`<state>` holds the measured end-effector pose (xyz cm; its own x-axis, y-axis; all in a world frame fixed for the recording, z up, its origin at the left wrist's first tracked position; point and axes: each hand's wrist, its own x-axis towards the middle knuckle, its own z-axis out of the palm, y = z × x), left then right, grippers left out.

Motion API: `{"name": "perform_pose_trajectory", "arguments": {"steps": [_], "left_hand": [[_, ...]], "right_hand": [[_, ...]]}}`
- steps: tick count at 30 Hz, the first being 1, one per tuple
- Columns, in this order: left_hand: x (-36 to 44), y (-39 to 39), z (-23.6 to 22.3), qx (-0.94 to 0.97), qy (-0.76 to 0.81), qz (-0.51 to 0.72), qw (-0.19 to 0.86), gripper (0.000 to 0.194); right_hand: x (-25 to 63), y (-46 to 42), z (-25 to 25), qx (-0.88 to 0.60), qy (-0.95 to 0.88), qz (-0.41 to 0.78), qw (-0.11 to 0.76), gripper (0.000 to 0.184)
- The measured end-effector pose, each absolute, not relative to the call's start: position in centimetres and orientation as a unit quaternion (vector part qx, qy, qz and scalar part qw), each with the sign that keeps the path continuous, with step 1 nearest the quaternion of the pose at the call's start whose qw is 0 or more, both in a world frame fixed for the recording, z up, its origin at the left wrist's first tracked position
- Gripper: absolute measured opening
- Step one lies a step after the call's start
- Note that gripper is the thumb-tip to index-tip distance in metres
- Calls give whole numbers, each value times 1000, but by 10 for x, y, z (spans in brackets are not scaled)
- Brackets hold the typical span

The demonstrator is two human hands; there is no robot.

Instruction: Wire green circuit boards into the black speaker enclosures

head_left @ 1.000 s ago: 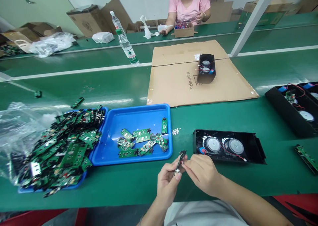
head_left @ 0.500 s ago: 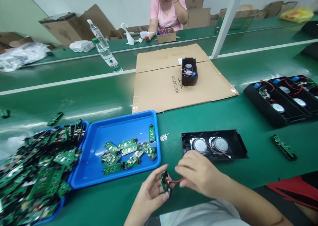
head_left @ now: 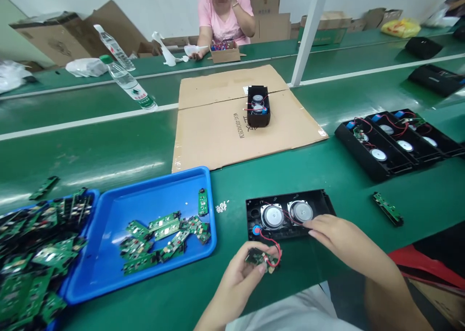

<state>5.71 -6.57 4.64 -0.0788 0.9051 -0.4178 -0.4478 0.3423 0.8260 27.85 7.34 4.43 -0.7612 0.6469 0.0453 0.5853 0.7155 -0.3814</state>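
In my left hand (head_left: 243, 275) is a small green circuit board (head_left: 258, 256), gripped between thumb and fingers. A red wire (head_left: 279, 251) loops from the board to a blue round part (head_left: 256, 230) in the black speaker housing (head_left: 327, 202). This housing lies on the table just beyond my hands, with two round speakers (head_left: 272, 216) in it. My right hand (head_left: 334, 234) reaches over its near edge by the right speaker (head_left: 301, 212). Its fingertips are pinched together where the thin speaker wire (head_left: 285, 213) ends from view; the wire's tip is hidden.
Left, a blue tray (head_left: 145, 285) holds several circuit boards beside a heaped pile of boards (head_left: 36, 258). Small white connectors (head_left: 221, 207) lie by the tray. More housings (head_left: 381, 166) and a loose board (head_left: 387, 209) are right. Beyond the cardboard sheet (head_left: 207, 127) sits a person (head_left: 225, 16).
My right hand has left the red wire near the board and moved right to the speaker wire in the housing. My left hand still holds the board, now closer to the housing. The view has shifted.
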Motion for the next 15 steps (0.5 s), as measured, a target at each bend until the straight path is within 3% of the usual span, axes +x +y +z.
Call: {"name": "perform_pose_trajectory", "arguments": {"steps": [8, 15], "left_hand": [[85, -25, 38, 344, 650, 527, 426, 24], [71, -26, 36, 333, 681, 543, 361, 25]], "right_hand": [[267, 75, 48, -275, -901, 309, 133, 20], [234, 69, 52, -261, -881, 351, 180, 23]]}}
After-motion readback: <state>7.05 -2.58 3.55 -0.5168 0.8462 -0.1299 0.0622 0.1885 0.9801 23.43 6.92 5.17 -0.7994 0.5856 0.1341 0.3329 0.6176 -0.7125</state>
